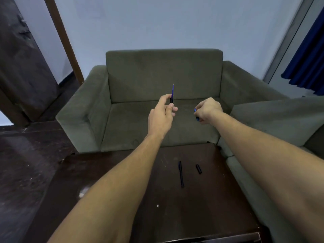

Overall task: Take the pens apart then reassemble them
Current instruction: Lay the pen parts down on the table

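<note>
On the dark wooden table lie a black pen and, just to its right, a short black cap, apart from it. Above the table's far edge, the left hand pinches a black barrel upright, with a blue refill sticking out of its top. The right hand curls around a small dark piece, possibly a pen tip section. Behind them stands a green armchair.

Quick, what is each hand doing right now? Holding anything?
Left hand: holds a black pen body, its blue refill pointing up.
Right hand: curled round a small blue-and-black pen piece.
</note>
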